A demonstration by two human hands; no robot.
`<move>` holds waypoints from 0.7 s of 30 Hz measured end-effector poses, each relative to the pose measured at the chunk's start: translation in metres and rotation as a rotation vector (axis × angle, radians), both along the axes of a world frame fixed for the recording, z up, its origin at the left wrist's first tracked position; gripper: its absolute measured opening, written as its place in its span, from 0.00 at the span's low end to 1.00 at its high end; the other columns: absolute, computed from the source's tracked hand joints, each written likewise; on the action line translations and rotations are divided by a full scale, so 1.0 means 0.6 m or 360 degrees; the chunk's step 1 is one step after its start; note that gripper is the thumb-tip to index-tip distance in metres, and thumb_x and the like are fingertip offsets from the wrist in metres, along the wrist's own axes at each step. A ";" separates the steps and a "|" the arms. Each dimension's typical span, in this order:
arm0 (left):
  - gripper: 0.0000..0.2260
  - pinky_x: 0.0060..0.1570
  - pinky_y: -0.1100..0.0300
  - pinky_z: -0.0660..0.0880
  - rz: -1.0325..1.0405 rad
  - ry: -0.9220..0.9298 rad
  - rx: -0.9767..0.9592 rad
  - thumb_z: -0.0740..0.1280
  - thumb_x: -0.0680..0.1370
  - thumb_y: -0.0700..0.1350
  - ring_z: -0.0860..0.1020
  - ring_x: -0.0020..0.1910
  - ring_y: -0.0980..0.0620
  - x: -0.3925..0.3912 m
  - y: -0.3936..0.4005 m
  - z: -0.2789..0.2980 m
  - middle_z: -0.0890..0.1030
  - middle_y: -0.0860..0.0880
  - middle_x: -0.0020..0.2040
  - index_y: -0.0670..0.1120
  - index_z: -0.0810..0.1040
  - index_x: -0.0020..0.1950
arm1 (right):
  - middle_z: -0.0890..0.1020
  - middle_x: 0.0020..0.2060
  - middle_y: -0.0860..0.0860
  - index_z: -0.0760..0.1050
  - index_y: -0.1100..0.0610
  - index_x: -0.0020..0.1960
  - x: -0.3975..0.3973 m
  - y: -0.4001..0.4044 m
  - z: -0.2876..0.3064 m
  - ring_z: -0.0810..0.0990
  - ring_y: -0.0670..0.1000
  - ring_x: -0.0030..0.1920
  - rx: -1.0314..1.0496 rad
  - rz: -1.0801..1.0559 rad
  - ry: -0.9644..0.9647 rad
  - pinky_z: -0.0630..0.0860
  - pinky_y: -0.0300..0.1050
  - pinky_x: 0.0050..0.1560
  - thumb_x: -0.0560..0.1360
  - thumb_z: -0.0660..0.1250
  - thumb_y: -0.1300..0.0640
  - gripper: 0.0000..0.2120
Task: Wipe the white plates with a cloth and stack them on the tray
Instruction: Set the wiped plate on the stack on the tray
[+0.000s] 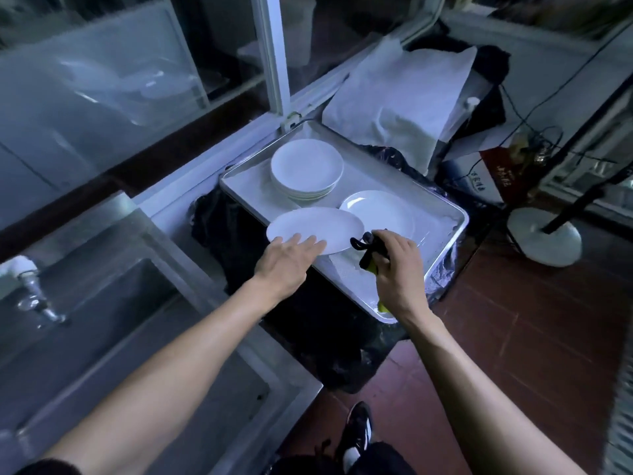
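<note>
We see sink left, fan base right; tray: 1 stack, 1 loose plate. Left hand holds plate; right hand grips cloth.

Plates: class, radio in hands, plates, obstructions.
Left hand holds plate. Right hand grips cloth. Stack on tray. Nothing blocking.

Dim, cold blue cast. Glare on glass panes and plates — tray bright against dark surrounds. Wide-angle bending at edges; right edge smeared, sink soft.
</note>
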State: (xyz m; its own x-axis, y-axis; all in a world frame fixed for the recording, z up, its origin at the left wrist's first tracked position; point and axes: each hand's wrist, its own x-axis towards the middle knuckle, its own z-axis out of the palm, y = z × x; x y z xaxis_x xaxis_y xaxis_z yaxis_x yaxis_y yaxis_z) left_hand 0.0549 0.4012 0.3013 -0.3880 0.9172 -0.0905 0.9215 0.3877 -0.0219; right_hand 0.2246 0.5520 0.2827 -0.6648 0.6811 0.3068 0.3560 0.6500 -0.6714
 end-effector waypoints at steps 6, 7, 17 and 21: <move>0.31 0.59 0.49 0.71 -0.0113 0.0057 -0.0162 0.56 0.77 0.32 0.71 0.67 0.47 0.039 0.127 -0.021 0.72 0.51 0.71 0.51 0.62 0.78 | 0.80 0.59 0.45 0.75 0.51 0.63 0.044 0.078 -0.018 0.74 0.55 0.58 -0.0071 -0.0083 -0.0073 0.71 0.53 0.57 0.76 0.66 0.68 0.19; 0.30 0.57 0.49 0.72 -0.0123 0.0056 -0.0183 0.57 0.76 0.32 0.72 0.66 0.46 0.047 0.142 -0.026 0.73 0.51 0.69 0.51 0.62 0.78 | 0.80 0.58 0.45 0.75 0.50 0.62 0.050 0.087 -0.021 0.74 0.54 0.58 -0.0080 -0.0086 -0.0079 0.72 0.52 0.57 0.76 0.66 0.68 0.19; 0.31 0.56 0.49 0.70 -0.0151 0.0074 -0.0351 0.60 0.78 0.35 0.70 0.67 0.45 0.075 0.238 -0.087 0.69 0.50 0.73 0.52 0.58 0.79 | 0.78 0.61 0.39 0.74 0.45 0.63 0.079 0.145 -0.040 0.71 0.48 0.59 -0.0200 -0.0165 -0.0071 0.63 0.46 0.54 0.78 0.65 0.62 0.17; 0.35 0.68 0.45 0.65 -0.0134 0.0100 -0.0440 0.61 0.79 0.34 0.60 0.78 0.42 0.074 0.258 -0.110 0.58 0.47 0.81 0.51 0.51 0.82 | 0.77 0.61 0.39 0.74 0.45 0.63 0.084 0.161 -0.045 0.70 0.47 0.61 -0.0261 -0.0168 -0.0085 0.61 0.46 0.53 0.79 0.64 0.62 0.17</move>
State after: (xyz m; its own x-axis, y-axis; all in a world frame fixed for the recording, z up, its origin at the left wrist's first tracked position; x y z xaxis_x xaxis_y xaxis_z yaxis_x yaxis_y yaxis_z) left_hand 0.0994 0.5557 0.2355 -0.3246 0.8901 -0.3199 0.9436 0.2816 -0.1741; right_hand 0.2751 0.6486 0.2555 -0.5994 0.7858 0.1522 0.4545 0.4907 -0.7435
